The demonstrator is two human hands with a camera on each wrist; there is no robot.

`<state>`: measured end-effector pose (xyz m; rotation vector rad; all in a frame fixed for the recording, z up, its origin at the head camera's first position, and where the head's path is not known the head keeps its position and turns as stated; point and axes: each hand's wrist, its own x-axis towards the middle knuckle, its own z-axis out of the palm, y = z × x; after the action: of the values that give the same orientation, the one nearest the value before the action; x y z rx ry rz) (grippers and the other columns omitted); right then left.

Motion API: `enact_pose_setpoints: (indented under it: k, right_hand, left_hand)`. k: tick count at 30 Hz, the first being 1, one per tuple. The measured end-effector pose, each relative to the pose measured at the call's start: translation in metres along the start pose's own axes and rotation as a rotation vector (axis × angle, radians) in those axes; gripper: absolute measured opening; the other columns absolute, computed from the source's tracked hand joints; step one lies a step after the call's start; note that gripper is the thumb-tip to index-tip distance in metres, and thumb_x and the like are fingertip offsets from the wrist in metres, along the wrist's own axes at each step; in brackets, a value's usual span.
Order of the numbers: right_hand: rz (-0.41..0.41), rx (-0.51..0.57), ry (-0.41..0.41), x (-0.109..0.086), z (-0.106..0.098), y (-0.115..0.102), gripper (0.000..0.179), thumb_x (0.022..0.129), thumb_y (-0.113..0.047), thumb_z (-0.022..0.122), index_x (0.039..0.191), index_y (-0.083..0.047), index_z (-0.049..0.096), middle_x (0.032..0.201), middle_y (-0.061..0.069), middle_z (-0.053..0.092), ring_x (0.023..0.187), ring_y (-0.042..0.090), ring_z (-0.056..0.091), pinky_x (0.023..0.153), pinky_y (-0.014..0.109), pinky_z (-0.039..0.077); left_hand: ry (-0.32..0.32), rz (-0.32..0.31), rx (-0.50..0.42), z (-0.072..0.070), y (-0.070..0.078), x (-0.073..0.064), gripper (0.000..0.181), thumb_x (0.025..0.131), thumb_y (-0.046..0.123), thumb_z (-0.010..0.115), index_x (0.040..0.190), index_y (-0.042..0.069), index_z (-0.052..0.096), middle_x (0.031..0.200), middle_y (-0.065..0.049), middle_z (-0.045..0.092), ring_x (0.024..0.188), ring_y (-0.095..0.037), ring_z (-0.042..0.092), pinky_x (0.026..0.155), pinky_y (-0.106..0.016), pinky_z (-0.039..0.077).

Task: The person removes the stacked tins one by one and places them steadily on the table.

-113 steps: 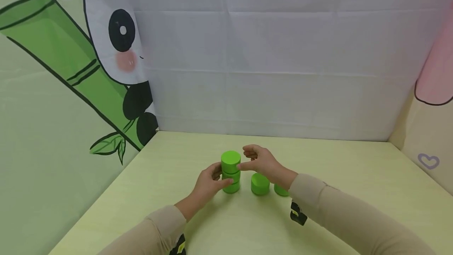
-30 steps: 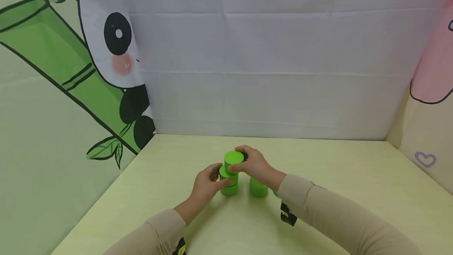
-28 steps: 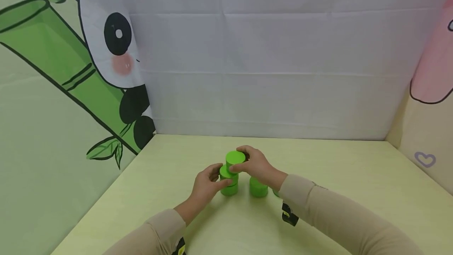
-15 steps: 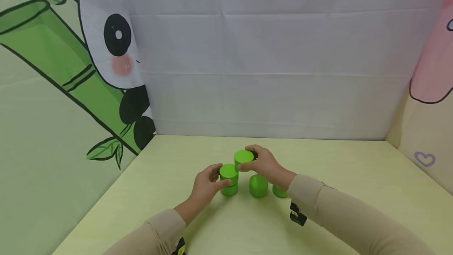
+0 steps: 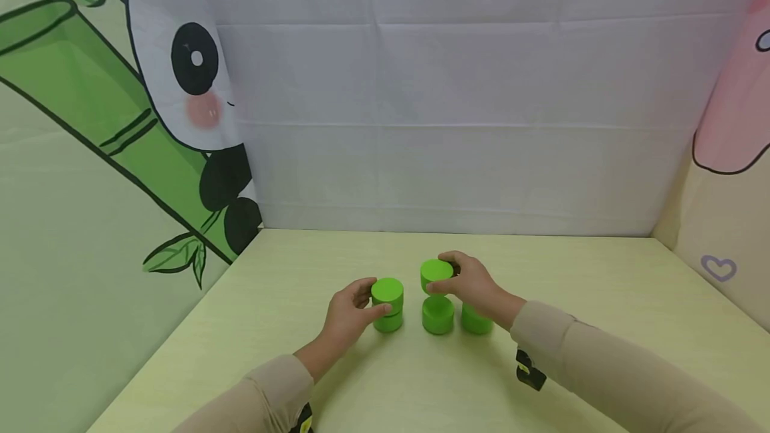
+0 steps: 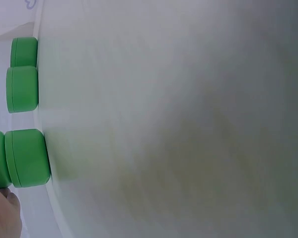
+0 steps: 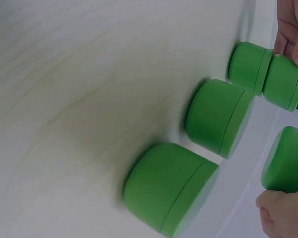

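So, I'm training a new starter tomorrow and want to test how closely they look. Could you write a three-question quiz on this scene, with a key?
1. Count: how many green cylinders show in the head view?
2. True or false: the cylinder in the right hand rests on the table.
3. Multiple choice: where is the left hand?
A) At the two-high stack
B) Flat on the table
C) On the right sleeve

Key
1. Five: two stacked, one in the right hand, two standing singly.
2. False: it is held above the table.
3. A: its fingers and thumb grip the stack.
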<state>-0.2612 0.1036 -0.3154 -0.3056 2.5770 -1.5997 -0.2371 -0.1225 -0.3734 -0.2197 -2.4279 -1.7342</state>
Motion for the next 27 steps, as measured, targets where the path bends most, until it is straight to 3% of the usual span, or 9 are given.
enact_pose_setpoints:
  k: [27]
  right_hand:
    - [0.05, -0.048, 0.033, -0.012, -0.031, 0.031, 0.072, 0.075, -0.013, 0.077, 0.135, 0.003, 0.04, 0.127, 0.019, 0.05, 0.11, 0.029, 0.051, 0.093, 0.039, 0.047]
  left_hand:
    - [0.007, -0.001, 0.022, 0.004, 0.002, 0.002, 0.06, 0.077, 0.017, 0.076, 0.129, 0.0, 0.05, 0.126, -0.016, 0.056, 0.118, -0.029, 0.053, 0.101, -0.038, 0.044]
